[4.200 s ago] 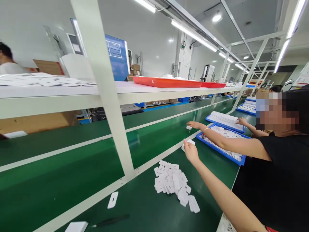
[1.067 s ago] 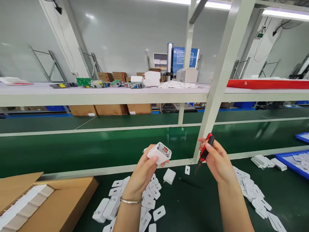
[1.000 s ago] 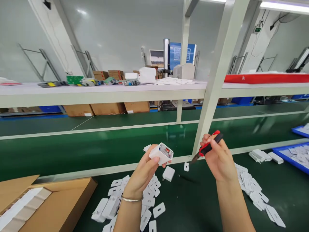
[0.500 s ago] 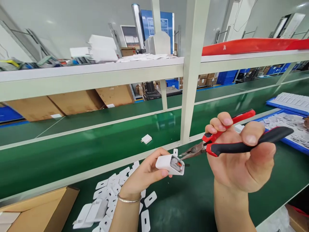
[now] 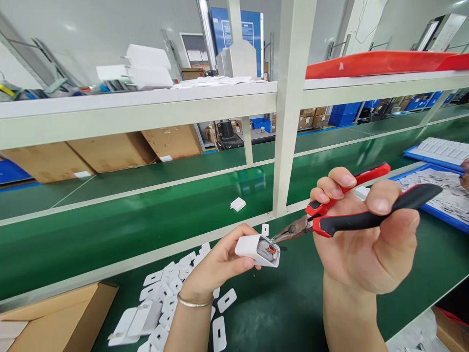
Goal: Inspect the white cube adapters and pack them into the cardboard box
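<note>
My left hand [image 5: 220,266] grips a white charger housing [image 5: 249,248] with its open end turned right; grey filling and a small orange part show inside. Red-and-black long-nose pliers [image 5: 339,224] are in my right hand [image 5: 370,239], handles spread apart, fingers around them. Their tips reach the rim of the housing's open end; whether they pinch anything I cannot tell. Beneath my left forearm lie many white slotted end plates [image 5: 168,298], and one more end plate [image 5: 265,229] lies just behind the housing. A white plug charger [image 5: 238,204] rests on the green belt.
An open cardboard box [image 5: 80,322] stands at the lower left. A pale post [image 5: 289,122] and shelf rail [image 5: 146,115] rise beyond my hands. Blue trays [image 5: 445,215] of white parts sit at the right, with another person's hand [image 5: 465,173] at the edge.
The plier tips have moved slightly left and down to the housing's opening. The plug charger on the belt has shifted right. Another person's hand shows more at the right edge.
</note>
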A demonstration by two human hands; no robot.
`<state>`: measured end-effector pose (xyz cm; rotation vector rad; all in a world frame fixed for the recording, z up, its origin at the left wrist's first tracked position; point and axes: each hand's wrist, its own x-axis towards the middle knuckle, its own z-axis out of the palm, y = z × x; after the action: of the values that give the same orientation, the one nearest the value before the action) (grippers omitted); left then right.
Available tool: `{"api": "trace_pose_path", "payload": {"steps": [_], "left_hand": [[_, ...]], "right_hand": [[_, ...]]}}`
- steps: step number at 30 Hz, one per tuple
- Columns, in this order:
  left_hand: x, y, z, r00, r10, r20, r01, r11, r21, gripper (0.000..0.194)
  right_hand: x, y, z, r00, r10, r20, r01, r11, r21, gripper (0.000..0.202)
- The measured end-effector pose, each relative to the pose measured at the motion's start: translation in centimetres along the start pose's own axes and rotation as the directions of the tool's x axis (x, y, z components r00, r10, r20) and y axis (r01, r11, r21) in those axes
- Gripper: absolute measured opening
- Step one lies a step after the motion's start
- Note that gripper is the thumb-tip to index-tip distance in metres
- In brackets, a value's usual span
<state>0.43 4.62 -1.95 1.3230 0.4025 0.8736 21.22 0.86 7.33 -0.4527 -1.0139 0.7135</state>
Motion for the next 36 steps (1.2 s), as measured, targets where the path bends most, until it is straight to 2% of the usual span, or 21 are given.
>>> {"api": "trace_pose_path", "payload": {"steps": [6, 11, 15, 17, 19, 22, 25, 27, 29, 33, 36], "left_hand": [[0.0, 0.0, 0.0, 1.0, 0.006, -0.004, -0.006, 1.0, 0.008, 0.037], [0.2, 0.2, 0.2, 1.0, -0.001, -0.001, 0.001, 1.0, -0.004, 0.038], [0.3, 0.2, 0.3, 0.999, -0.041, 0.0, 0.041, 0.999, -0.007, 0.036], [0.4, 0.2, 0.4, 0.998, -0.064, -0.003, 0.065, 0.998, 0.014, 0.035], [0.3, 0.2, 0.7, 0.996, -0.09, -0.012, 0.09, 0.994, 0.062, 0.034], [0.2, 0.0, 1.8, 0.99, -0.124, -0.067, 0.137, 0.961, 0.242, 0.029], [0.4, -0.5, 3.2, 0.983, -0.1, -0.155, 0.165, 0.85, 0.501, 0.032], [0.7, -0.8, 4.0, 0.984, -0.079, -0.162, 0.162, 0.782, 0.602, 0.033], [1.0, -0.8, 4.5, 0.987, -0.084, -0.138, 0.153, 0.754, 0.639, 0.027], [1.0, -0.1, 5.3, 0.989, -0.114, -0.091, 0.146, 0.756, 0.638, 0.024], [0.5, 0.6, 5.2, 0.991, -0.121, -0.049, 0.124, 0.75, 0.65, 0.022]], "right_hand": [[0.0, 0.0, 0.2, 1.0, 0.017, 0.011, -0.018, 0.998, 0.054, 0.037], [-0.2, 0.2, 0.1, 1.0, 0.013, -0.005, -0.013, 1.0, 0.002, 0.035], [-0.2, 0.3, 0.2, 0.999, -0.015, -0.037, 0.016, 0.999, 0.038, 0.017], [0.0, 0.3, 0.4, 0.999, -0.016, -0.044, 0.016, 1.0, -0.001, 0.028], [0.3, 0.4, 0.5, 0.999, 0.015, -0.052, -0.017, 0.999, -0.041, 0.03], [0.8, 0.9, 0.6, 0.99, 0.089, -0.113, -0.088, 0.996, 0.013, 0.019], [1.3, 1.6, 0.5, 0.976, 0.157, -0.153, -0.149, 0.987, 0.066, 0.017], [1.5, 1.8, 0.1, 0.972, 0.169, -0.162, -0.159, 0.985, 0.072, 0.021], [1.6, 1.5, -0.4, 0.967, 0.156, -0.2, -0.143, 0.987, 0.078, 0.023], [1.5, 0.2, -1.0, 0.94, 0.118, -0.321, -0.081, 0.989, 0.125, 0.02], [1.2, -1.1, -0.9, 0.925, 0.099, -0.367, -0.049, 0.988, 0.143, 0.016]]}}
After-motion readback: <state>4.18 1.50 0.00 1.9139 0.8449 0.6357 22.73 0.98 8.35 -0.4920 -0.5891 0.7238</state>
